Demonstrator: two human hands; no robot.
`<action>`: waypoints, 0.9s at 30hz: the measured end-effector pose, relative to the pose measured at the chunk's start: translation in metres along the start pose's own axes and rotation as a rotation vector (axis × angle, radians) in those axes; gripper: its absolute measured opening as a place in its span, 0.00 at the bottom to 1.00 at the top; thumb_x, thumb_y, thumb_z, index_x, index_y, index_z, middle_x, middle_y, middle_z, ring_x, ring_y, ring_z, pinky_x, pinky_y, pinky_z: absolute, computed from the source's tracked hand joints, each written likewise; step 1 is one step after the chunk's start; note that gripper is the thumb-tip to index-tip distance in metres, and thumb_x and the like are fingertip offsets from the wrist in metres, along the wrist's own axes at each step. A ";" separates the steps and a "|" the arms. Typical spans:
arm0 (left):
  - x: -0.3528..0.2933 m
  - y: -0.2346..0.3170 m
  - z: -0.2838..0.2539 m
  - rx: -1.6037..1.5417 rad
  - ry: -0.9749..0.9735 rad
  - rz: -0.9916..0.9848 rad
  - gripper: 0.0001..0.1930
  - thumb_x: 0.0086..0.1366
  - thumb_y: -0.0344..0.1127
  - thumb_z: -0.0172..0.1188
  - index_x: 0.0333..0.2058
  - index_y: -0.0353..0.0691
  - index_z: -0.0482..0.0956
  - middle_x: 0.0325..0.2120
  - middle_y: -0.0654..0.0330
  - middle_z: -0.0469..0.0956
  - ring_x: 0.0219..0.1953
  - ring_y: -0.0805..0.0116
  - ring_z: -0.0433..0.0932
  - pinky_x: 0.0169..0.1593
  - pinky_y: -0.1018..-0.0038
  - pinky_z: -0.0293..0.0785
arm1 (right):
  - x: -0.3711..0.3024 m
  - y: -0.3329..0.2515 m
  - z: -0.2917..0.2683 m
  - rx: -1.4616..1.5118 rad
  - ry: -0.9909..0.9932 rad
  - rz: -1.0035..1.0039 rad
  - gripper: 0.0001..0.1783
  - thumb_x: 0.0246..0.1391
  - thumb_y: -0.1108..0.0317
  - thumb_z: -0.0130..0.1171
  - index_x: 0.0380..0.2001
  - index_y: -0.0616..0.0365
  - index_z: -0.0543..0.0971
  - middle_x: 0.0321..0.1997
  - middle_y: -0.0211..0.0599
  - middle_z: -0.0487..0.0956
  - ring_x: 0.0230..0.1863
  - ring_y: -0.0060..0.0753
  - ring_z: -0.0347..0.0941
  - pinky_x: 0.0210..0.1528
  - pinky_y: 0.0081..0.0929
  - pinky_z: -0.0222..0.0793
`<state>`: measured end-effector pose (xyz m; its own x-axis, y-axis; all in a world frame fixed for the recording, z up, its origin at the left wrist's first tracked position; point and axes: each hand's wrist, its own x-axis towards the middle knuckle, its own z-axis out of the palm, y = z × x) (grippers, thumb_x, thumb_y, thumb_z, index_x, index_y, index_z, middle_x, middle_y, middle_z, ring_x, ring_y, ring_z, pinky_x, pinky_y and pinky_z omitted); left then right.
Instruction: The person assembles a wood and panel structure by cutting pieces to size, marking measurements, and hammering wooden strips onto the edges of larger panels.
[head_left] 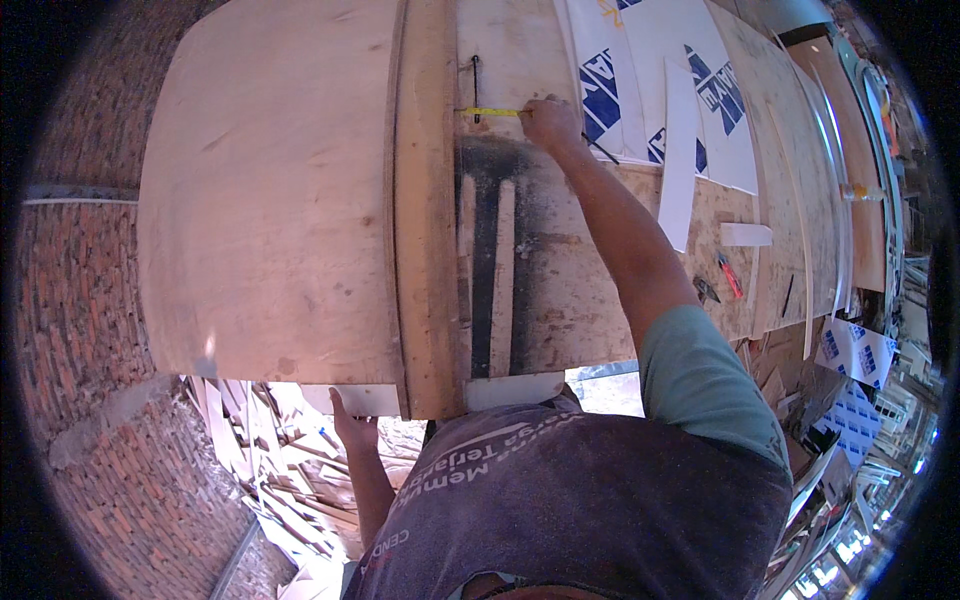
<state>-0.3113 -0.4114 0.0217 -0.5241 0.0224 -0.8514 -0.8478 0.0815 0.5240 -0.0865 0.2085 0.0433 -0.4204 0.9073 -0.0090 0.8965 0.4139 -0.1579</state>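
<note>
My right hand (552,124) is closed around the end of a yellow measuring tape (490,112), at the far middle of the workbench. The tape's strip stretches left to the long wooden rail (428,210); its case is hidden by my fingers. A thin black rod (476,80) lies across the tape's line. Just below my right wrist is another thin dark piece (602,150). Down at the bench's near edge, my left hand (357,434) touches a white strip (375,401), one finger stretched up along it and the others hidden.
A large plywood sheet (270,200) covers the left side. White printed sheets (635,80), a narrow white strip (678,160), red-handled pliers (730,277) and a dark tool (706,291) lie to the right. Wood offcuts (300,470) are piled below, beside a brick wall (80,290).
</note>
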 end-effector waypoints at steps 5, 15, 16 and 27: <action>0.014 -0.002 -0.004 -0.001 -0.125 0.046 0.39 0.63 0.60 0.66 0.64 0.43 0.65 0.61 0.55 0.69 0.62 0.52 0.70 0.60 0.48 0.71 | -0.003 -0.005 -0.007 -0.005 -0.072 0.013 0.17 0.57 0.50 0.59 0.44 0.41 0.87 0.48 0.45 0.81 0.53 0.55 0.76 0.57 0.47 0.73; 0.024 0.003 0.004 0.011 -0.204 0.106 0.34 0.66 0.58 0.64 0.62 0.44 0.68 0.56 0.57 0.73 0.57 0.55 0.75 0.57 0.52 0.76 | -0.004 0.001 0.002 0.011 0.048 -0.027 0.16 0.60 0.48 0.59 0.42 0.43 0.87 0.48 0.48 0.80 0.53 0.57 0.75 0.57 0.49 0.70; 0.023 0.003 0.005 0.024 -0.181 0.113 0.34 0.66 0.58 0.63 0.62 0.44 0.68 0.56 0.58 0.73 0.57 0.55 0.75 0.57 0.52 0.76 | -0.004 0.000 0.003 0.033 0.070 -0.034 0.16 0.60 0.49 0.59 0.42 0.44 0.87 0.47 0.49 0.81 0.52 0.57 0.76 0.56 0.50 0.70; 0.015 0.002 0.015 0.042 -0.143 0.155 0.37 0.64 0.57 0.67 0.63 0.38 0.67 0.56 0.55 0.73 0.56 0.55 0.76 0.55 0.54 0.78 | 0.006 0.004 0.013 0.049 0.091 -0.035 0.15 0.58 0.51 0.61 0.39 0.47 0.87 0.39 0.47 0.82 0.44 0.52 0.79 0.50 0.49 0.73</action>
<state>-0.3194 -0.3962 0.0101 -0.6286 0.1789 -0.7568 -0.7522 0.1073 0.6501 -0.0871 0.2146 0.0298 -0.4345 0.8965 0.0871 0.8728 0.4429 -0.2050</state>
